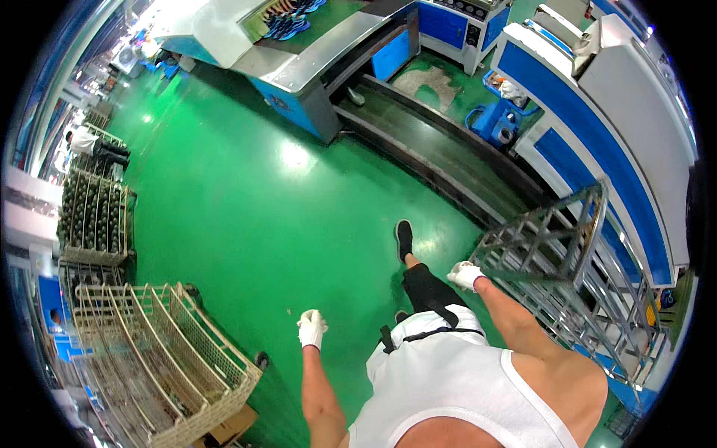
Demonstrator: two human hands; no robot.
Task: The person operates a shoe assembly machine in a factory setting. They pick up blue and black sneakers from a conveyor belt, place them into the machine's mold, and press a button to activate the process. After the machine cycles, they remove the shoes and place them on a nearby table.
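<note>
Metal rack cart (575,254) stood at the person's right, a grey open frame of bars on the green floor (246,216), just beside the dark conveyor (441,149). Wide bare floor lay ahead and left, up to a beige wire cart (160,351). Right hand (464,275), white-gloved, gripped the rack's corner; left hand (311,328) hung loosely curled, holding nothing.

Two white-gloved hands are showing: the left hand (311,328) and the right hand (466,275). Three wheeled wire rack carts are standing on the green floor: one grey metal cart (567,254) and two beige carts (160,351) (93,216).
</note>
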